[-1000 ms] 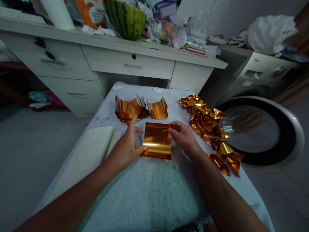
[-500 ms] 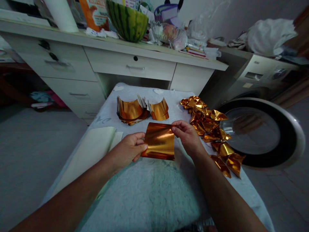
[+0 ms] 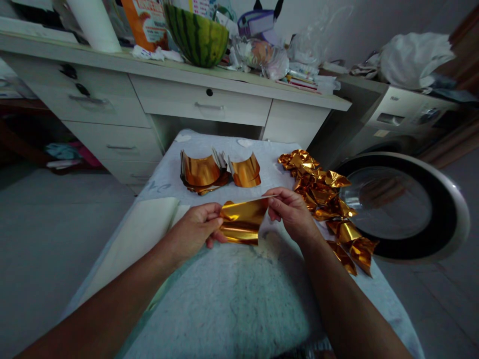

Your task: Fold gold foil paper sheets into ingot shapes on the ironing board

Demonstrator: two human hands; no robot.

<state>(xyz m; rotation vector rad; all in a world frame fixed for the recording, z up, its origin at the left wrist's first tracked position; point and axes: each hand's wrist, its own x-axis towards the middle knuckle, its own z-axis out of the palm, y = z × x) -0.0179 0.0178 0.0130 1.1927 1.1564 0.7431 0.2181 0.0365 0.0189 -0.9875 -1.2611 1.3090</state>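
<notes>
A shiny gold foil sheet [image 3: 243, 221] is held between both hands above the cloth-covered table, bending along its length. My left hand [image 3: 204, 223] pinches its left edge between thumb and fingers. At the upper right corner, my right hand [image 3: 288, 208] grips the foil, and a pale edge shows there. Beyond the hands lie two curled stacks of gold foil sheets, a larger stack [image 3: 202, 171] and a smaller stack [image 3: 246, 171]. To the right of my right hand is a heap of folded gold foil pieces [image 3: 318, 187].
Pale folded paper [image 3: 138, 239] lies on the table's left side. Behind the table stands a white drawer desk [image 3: 207, 107] bearing a cut watermelon [image 3: 196, 37] and clutter. A washing machine's round door [image 3: 404, 204] hangs open close to the table's right edge.
The foil sheet, nearly flat before, now bends and curls at its upper right corner. My right hand has turned slightly with that corner; my left hand keeps the left edge.
</notes>
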